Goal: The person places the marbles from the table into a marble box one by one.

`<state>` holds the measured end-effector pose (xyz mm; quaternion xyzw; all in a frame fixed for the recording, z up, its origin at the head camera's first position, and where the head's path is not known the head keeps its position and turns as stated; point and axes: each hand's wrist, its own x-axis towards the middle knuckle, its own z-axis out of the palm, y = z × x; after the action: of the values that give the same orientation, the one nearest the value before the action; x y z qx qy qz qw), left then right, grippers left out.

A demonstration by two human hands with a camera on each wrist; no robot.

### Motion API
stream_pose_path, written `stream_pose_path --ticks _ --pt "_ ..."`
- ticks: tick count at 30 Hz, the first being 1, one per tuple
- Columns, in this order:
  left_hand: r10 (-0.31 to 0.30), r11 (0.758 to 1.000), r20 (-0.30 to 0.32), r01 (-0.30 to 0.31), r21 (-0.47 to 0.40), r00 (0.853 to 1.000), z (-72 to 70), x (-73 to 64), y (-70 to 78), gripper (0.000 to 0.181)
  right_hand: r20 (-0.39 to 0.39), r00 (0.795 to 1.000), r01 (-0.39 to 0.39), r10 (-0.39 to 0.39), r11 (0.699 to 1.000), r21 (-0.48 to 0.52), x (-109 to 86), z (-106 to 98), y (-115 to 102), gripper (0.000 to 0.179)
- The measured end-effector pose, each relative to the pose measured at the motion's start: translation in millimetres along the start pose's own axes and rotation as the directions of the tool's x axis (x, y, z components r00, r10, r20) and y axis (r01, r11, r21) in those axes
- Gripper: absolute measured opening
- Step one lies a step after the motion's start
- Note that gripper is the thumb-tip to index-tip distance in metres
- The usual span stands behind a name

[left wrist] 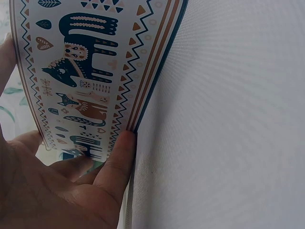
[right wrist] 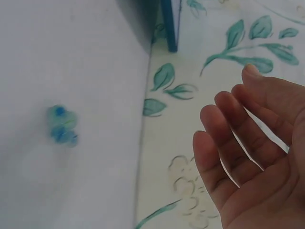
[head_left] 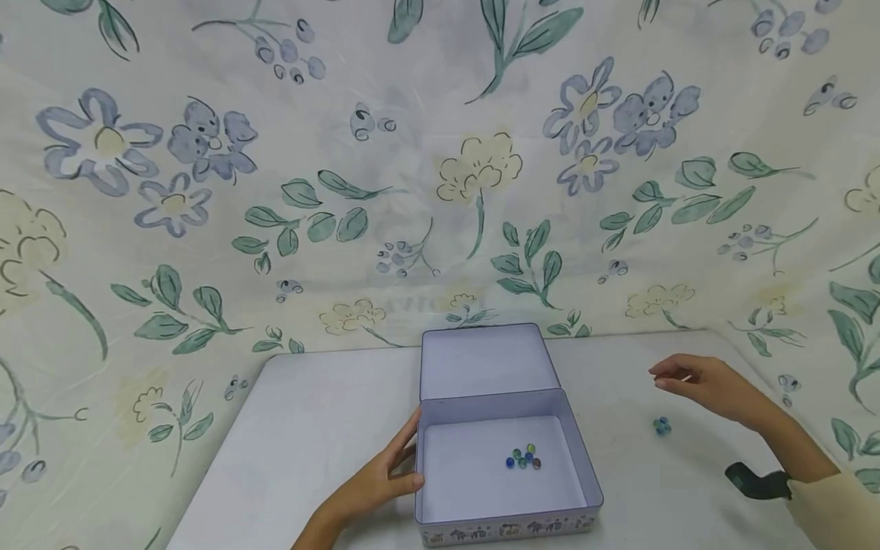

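Rectangular tin box, lavender inside, animal-printed outside, upright on the table; hinged lid open at the far edge. Blue, green and brownish glass marbles cluster right of centre within; blue-green marbles lie grouped outside, to the right.

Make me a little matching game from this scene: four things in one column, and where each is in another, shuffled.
1. left hand
2. right hand
3. lid
4. blue-green cluster

A. tipped back at the far edge of the box
B. lying on the table, right of the box
C. touching the box's left side
D. in the air, holding nothing

Pairs: 1-C, 2-D, 3-A, 4-B
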<state>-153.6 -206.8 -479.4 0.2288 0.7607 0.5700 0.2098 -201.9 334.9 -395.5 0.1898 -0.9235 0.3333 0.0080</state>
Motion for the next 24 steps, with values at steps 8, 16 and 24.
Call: stream_pose_path --ticks 8,16,24 --pt "0.006 1.000 0.008 -0.005 -0.005 1.000 -1.6 0.9 1.9 0.091 0.005 0.987 -0.162 0.162 0.983 0.082 -19.1 13 31 0.032" --pt "-0.011 1.000 -0.012 0.011 -0.011 1.000 -0.4 1.0 1.2 0.090 0.011 0.983 -0.185 0.185 0.982 0.042 -23.1 34 52 0.029" --pt "-0.032 0.999 -0.017 0.032 -0.014 0.999 1.6 1.1 1.5 0.090 0.027 0.976 -0.217 0.217 0.976 -0.002 -28.8 50 59 0.028"
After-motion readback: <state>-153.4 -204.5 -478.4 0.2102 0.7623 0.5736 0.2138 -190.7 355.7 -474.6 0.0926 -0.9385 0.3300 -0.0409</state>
